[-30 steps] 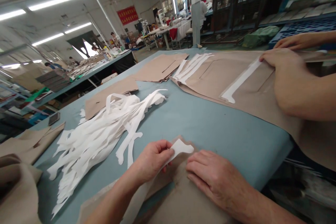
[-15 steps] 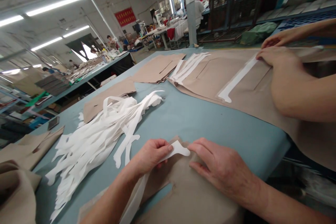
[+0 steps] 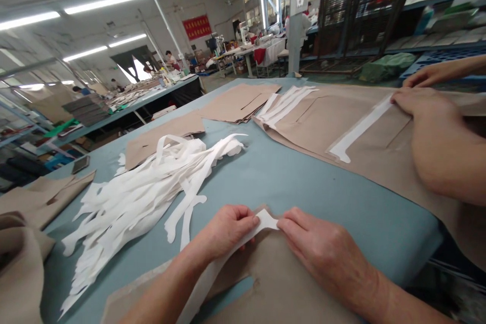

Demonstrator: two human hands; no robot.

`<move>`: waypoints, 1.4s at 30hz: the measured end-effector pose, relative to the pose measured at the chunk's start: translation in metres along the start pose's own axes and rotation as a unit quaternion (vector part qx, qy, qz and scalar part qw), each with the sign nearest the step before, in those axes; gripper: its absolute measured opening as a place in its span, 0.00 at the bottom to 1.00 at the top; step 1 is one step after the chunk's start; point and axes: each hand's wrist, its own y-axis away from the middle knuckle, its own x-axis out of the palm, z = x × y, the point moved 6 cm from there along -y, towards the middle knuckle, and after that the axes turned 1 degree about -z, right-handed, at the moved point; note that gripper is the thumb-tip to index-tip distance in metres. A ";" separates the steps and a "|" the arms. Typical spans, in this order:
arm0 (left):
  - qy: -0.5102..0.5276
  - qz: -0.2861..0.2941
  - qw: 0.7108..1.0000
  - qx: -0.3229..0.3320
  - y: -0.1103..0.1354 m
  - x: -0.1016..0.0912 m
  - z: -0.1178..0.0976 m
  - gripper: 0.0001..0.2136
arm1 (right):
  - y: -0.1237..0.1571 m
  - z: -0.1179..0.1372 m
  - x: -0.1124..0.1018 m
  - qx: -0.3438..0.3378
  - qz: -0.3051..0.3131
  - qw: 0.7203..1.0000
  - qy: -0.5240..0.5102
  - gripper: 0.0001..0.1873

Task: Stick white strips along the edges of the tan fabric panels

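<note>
A white fabric strip (image 3: 266, 220) lies along the edge of a taupe fabric piece (image 3: 288, 278), its wide end at the piece's top corner. My left hand (image 3: 231, 233) is closed on the strip, thumb on top, and the strip's tail (image 3: 205, 283) runs down beside my forearm. My right hand (image 3: 322, 248) pinches the strip's other tip together with the fabric edge; its fingertips are partly hidden. Left of my hands, a loose heap of similar white strips (image 3: 140, 202) lies on the blue-green table (image 3: 304, 177).
At the right, a co-worker's hands (image 3: 421, 91) hold a white strip (image 3: 360, 131) on a large taupe panel (image 3: 319, 111). Stacked taupe pieces (image 3: 235, 104) lie at the back. A phone (image 3: 80, 164) and folded fabric (image 3: 23, 253) are at the left.
My right fingers, a little apart before, have closed on the strip's tip. My left hand still holds the strip. The whole view has shifted slightly.
</note>
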 end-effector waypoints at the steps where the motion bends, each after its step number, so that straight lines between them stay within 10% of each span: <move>1: -0.006 -0.010 1.000 -0.001 -0.001 0.000 0.001 0.12 | 0.000 0.000 0.000 -0.003 0.000 1.000 0.000 0.16; 14: -0.111 -0.122 0.986 0.011 0.005 -0.003 -0.008 0.09 | -0.004 0.002 -0.003 -0.017 -0.003 1.000 0.021 0.24; 42: -0.127 -0.150 0.981 -0.004 0.005 -0.003 -0.013 0.08 | -0.007 -0.001 0.002 0.000 0.021 0.999 0.027 0.19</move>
